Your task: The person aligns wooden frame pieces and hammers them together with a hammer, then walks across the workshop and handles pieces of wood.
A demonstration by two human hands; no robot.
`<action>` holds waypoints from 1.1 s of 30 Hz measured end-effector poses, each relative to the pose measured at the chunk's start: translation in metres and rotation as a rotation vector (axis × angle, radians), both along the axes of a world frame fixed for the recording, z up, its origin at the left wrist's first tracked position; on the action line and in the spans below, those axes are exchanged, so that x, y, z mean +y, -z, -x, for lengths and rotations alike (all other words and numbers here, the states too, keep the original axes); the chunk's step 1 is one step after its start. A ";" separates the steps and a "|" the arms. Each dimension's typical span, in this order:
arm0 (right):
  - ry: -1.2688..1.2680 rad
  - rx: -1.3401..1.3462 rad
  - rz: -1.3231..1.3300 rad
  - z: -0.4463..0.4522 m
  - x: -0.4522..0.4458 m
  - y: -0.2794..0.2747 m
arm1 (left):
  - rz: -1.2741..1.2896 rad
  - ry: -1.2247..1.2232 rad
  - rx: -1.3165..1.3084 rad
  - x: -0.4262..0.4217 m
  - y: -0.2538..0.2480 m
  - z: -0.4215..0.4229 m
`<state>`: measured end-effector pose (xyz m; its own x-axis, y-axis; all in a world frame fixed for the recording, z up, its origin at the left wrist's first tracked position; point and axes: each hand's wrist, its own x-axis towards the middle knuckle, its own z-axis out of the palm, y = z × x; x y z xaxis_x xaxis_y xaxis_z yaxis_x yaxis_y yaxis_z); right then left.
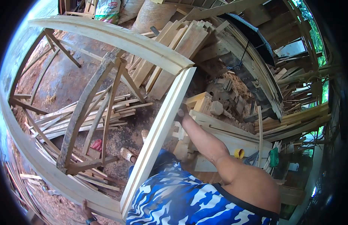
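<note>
The left hand (84, 211) touches the wooden frame (117, 36), the right hand (181, 111) is beside its end board (157, 140); whether fingers clamp, I cannot tell. Better to support both evenly.

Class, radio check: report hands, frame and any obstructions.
Left hand at wooden frame; right hand alongside, both grips unclear. Frame's three sides in view. Loose strips, trestle below: possible trip hazard.

Wooden frame (157, 140) — open inside, trestle (85, 103) across middle
</note>
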<state>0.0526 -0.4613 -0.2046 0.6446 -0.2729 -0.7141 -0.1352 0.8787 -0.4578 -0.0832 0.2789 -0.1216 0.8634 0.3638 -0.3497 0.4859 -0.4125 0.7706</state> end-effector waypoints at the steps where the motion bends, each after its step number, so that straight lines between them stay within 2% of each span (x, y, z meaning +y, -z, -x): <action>1: -0.028 -0.081 -0.068 -0.004 0.009 -0.015 | -0.002 0.006 -0.005 0.003 0.002 0.002; 2: 0.024 0.007 -0.068 -0.005 0.018 -0.030 | 0.052 -0.052 -0.076 0.006 0.009 0.006; 3: 0.028 -0.001 -0.062 -0.008 0.017 -0.018 | 0.111 -0.110 -0.147 0.003 0.016 0.005; 5: 0.034 -0.239 -0.005 -0.003 0.025 -0.009 | 0.099 -0.066 -0.126 0.010 0.018 0.003; 6: 0.030 -0.126 0.029 -0.002 0.028 -0.015 | 0.101 -0.107 -0.018 0.016 0.019 0.001; 7: 0.018 -0.024 0.265 -0.004 0.034 -0.020 | 0.091 -0.142 0.083 0.026 0.015 -0.004; 9: 0.076 -0.082 -0.006 -0.009 0.026 -0.024 | 0.038 -0.078 0.066 0.037 0.023 -0.011; 11: 0.076 -0.044 -0.022 -0.015 0.021 -0.024 | 0.016 -0.031 0.011 0.049 0.027 -0.010; 12: 0.045 0.023 -0.017 -0.008 0.021 -0.024 | 0.004 -0.014 0.192 0.042 0.007 -0.018; 13: 0.051 0.021 -0.025 0.006 0.030 -0.048 | -0.004 -0.009 0.189 0.043 0.004 -0.015; 15: -0.003 -0.085 0.420 0.030 0.045 -0.123 | -0.412 0.066 0.038 0.037 0.010 -0.022; 16: -0.131 0.169 0.349 0.036 0.011 -0.050 | -0.931 0.142 0.265 -0.029 -0.034 -0.040; 17: -0.195 0.234 0.357 0.053 -0.005 -0.039 | -0.932 0.134 0.249 -0.031 -0.021 -0.042; 18: -0.261 0.302 0.366 0.076 -0.017 -0.030 | -0.945 0.311 -0.044 -0.035 0.006 -0.042; 19: -0.100 0.136 0.490 0.098 -0.025 0.000 | -0.942 0.486 -0.331 -0.040 0.020 -0.038; 20: -0.006 0.118 0.529 0.107 -0.008 -0.049 | -0.520 0.481 -0.103 -0.095 -0.006 -0.049; 21: -0.010 0.112 0.534 0.114 -0.011 -0.065 | -0.094 0.462 0.115 -0.167 -0.037 -0.061; 22: -0.070 0.092 0.525 0.125 -0.021 -0.075 | 0.258 0.513 0.230 -0.194 -0.021 -0.058; 23: -0.128 0.077 0.513 0.134 -0.028 -0.084 | 0.513 0.443 0.447 -0.283 -0.096 -0.071; 25: -0.092 0.112 0.541 0.127 -0.045 -0.106 | 0.066 1.095 -0.013 -0.312 -0.045 -0.060; 27: -0.055 0.153 0.566 0.117 -0.055 -0.111 | 0.012 1.107 0.004 -0.349 -0.029 -0.049; 30: 0.330 0.253 0.600 0.077 -0.055 -0.094 | -0.062 1.083 -0.024 -0.366 -0.029 -0.048; 31: 0.330 0.258 0.594 0.059 -0.041 -0.092 | -0.079 1.057 -0.041 -0.365 -0.033 -0.045; 33: -0.177 0.245 0.645 0.026 -0.014 -0.094 | -0.047 1.022 0.012 -0.371 -0.044 -0.050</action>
